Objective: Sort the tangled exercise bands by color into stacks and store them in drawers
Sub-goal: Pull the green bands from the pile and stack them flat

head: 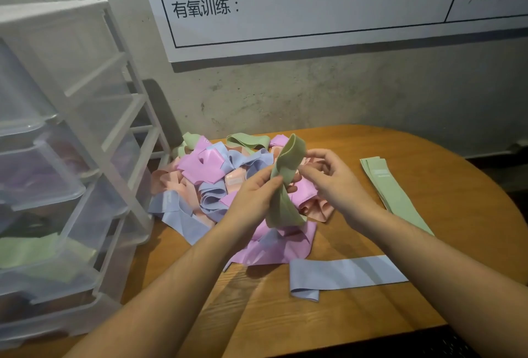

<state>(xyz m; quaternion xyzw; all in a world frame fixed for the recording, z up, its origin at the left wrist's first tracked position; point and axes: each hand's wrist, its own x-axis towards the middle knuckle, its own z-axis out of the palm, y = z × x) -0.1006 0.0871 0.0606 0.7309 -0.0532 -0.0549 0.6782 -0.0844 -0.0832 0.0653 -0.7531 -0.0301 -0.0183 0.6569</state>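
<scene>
Two hands working one twisted green band (285, 180) above the tangled pile (217, 180): left hand (257, 194) pinching its middle, right hand (323, 174) pinching the upper fold. Advice: untwist flat first, then lay squarely on the green stack (391, 186) at three o'clock.

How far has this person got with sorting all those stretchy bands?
Early on, it seems. Done: a green stack lies flat on the table, a blue band is laid out near the front, and one drawer already holds green. In hand: the left hand and right hand grip a green band. Left: the big tangled pile of pink, blue, peach and green.
</scene>
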